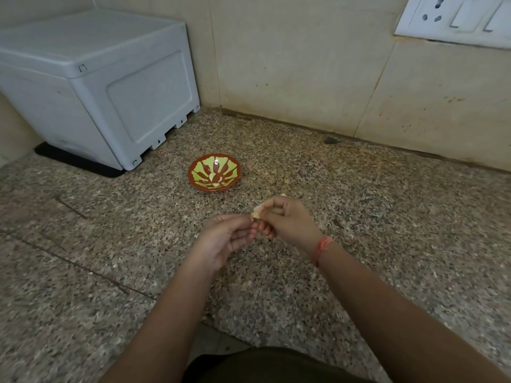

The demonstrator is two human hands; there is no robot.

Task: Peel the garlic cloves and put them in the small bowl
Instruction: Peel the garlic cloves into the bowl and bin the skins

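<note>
A small red-brown bowl (197,181) with a green leaf pattern stands on the speckled stone counter (110,244). Two peeled pale garlic cloves (214,180) lie inside it. Below and right of the bowl, my left hand (225,240) and my right hand (287,221) meet above the counter. Both pinch one garlic clove (256,215) with loose papery skin between their fingertips. Most of that clove is hidden by the fingers. An orange thread is tied around my right wrist.
A white plastic appliance (96,87) on a black mat fills the back left corner. A tiled wall (304,64) runs behind, with a white socket and switch plate (456,20) at top right. Bits of garlic skin (283,194) lie just behind my right hand.
</note>
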